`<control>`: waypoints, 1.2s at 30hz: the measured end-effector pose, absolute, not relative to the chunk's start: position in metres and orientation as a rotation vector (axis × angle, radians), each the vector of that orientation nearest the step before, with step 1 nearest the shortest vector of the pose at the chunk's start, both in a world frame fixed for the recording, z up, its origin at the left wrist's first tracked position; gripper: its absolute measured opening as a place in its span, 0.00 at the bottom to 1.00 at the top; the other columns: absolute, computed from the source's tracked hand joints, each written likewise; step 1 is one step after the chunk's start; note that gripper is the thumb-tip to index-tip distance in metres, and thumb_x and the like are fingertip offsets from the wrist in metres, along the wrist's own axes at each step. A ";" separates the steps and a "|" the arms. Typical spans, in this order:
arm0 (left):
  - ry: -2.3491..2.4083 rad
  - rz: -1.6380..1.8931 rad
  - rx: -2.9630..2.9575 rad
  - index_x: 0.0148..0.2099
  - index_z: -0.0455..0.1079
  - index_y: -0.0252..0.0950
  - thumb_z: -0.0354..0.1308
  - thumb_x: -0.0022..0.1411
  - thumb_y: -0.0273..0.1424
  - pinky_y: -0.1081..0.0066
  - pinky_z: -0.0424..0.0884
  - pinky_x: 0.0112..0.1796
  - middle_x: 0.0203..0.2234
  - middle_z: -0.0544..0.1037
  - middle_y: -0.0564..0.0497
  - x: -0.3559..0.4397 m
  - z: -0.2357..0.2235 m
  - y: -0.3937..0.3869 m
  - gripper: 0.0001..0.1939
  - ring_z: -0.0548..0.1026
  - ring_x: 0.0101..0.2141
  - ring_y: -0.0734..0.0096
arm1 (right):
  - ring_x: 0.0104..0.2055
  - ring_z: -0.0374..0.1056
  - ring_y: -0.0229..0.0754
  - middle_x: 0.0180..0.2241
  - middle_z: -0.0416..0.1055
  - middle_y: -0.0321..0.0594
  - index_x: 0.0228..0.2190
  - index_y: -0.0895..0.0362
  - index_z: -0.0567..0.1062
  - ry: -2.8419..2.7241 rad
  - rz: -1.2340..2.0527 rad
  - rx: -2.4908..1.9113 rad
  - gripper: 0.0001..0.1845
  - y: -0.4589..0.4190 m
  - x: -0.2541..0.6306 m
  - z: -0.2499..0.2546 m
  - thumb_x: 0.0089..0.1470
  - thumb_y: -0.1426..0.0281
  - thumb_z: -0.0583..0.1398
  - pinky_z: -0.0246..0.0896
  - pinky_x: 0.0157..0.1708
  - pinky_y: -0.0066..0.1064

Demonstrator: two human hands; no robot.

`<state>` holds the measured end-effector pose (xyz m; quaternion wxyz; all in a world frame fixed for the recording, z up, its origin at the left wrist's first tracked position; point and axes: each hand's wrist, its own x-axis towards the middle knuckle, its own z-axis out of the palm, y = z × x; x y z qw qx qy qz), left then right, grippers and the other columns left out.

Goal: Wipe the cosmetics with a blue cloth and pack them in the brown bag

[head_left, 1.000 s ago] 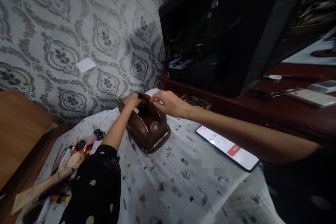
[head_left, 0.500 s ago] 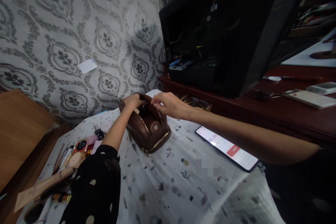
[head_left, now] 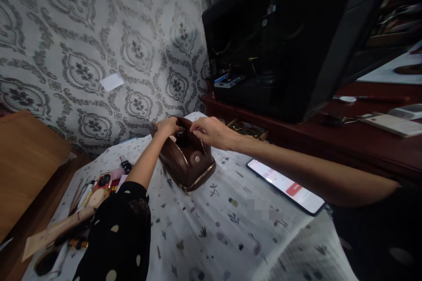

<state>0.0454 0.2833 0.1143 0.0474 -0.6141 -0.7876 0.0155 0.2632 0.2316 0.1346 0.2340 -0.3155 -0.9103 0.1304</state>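
Observation:
A brown leather pouch with a gold zipper stands on the patterned cloth near the wall. My left hand grips the pouch's top edge on its left side. My right hand pinches the top edge on the right side, fingers pressed together. Between the two hands the pouch mouth shows as a dark gap. What lies inside is hidden.
A phone with a lit screen lies on the cloth at right. Cosmetics and brushes lie scattered at left. A dark wooden cabinet carries a black television. A wooden board stands at far left.
Both hands stay on the pouch's top edge. The view has shifted slightly; the pouch and phone keep their places.

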 end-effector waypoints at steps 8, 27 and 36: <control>-2.378 0.029 -1.901 0.49 0.75 0.39 0.61 0.56 0.51 0.63 0.69 0.46 0.46 0.80 0.42 0.041 0.113 0.286 0.25 0.76 0.47 0.55 | 0.37 0.71 0.38 0.36 0.78 0.42 0.39 0.61 0.80 -2.496 0.425 -0.830 0.14 0.229 0.260 0.134 0.57 0.78 0.55 0.58 0.37 0.25; -1.795 -1.016 -1.871 0.49 0.71 0.37 0.48 0.67 0.27 0.67 0.68 0.45 0.40 0.76 0.47 0.029 0.073 0.144 0.12 0.73 0.43 0.64 | 0.32 0.69 0.38 0.32 0.76 0.41 0.34 0.59 0.76 -2.619 0.619 -0.119 0.10 0.148 0.237 0.071 0.61 0.74 0.54 0.55 0.32 0.26; -1.992 -0.702 -1.896 0.44 0.72 0.38 0.48 0.67 0.24 0.65 0.68 0.43 0.36 0.74 0.48 -0.001 -0.001 0.047 0.12 0.72 0.40 0.64 | 0.28 0.67 0.37 0.28 0.76 0.40 0.33 0.58 0.78 -2.728 0.781 -0.124 0.09 0.101 0.176 0.017 0.58 0.73 0.57 0.52 0.30 0.26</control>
